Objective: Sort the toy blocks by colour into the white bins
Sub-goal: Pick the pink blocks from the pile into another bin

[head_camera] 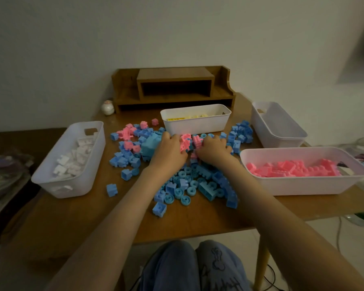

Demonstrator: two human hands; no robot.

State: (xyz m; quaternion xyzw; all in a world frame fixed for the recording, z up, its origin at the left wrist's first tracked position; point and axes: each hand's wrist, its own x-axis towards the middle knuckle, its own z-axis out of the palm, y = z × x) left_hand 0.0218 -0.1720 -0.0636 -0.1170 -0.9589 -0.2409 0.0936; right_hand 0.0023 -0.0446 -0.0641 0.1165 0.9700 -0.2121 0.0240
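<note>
The tabletop (pixel 72 217) is brown wood, smooth with a soft sheen. At its back edge the shelf unit (pixel 174 74) is darker wood, matt. On the tabletop, the white bins (pixel 303 185) are smooth, faintly translucent plastic; the pink blocks (pixel 126 133) and blue blocks (pixel 185 190) are matt moulded plastic. The ornament (pixel 107 107) at its back-left looks glossy.

The fingertips of the left hand (pixel 169 148) and the right hand (pixel 213 149) are buried among the pink blocks (pixel 186 140) between them, so a grip cannot be told. The far bin (pixel 194 125) hides most of its yellow blocks (pixel 187 117) behind its near wall. The clutter (pixel 6 171) at the left edge is blurred and cut off.
</note>
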